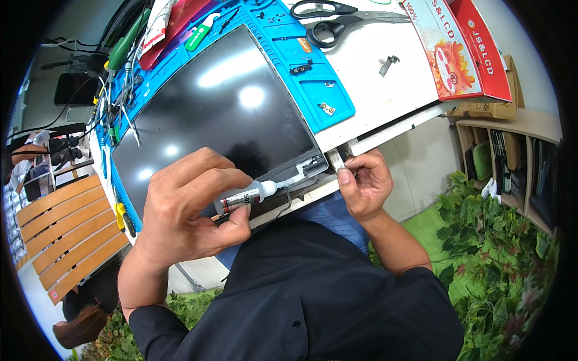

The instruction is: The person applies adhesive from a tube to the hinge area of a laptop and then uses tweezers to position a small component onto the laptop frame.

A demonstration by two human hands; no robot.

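Below, blue mat (337, 99) on table (373, 90), green floor (421, 224); left hand (186, 207) grips bottle (245, 197), right hand (366, 183) pale piece (335, 160).

Scissors (341, 25) are lying left of a red-and-white box (460, 57); leaves (512, 240) are spreading near a shelf (512, 124); a slatted wooden bench (71, 224) is standing at far left.

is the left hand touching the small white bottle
Touching: the head view plainly shows the left hand gripping the small white bottle by its labelled body.

Repair workshop: blue mat (338, 96), tools (201, 33)
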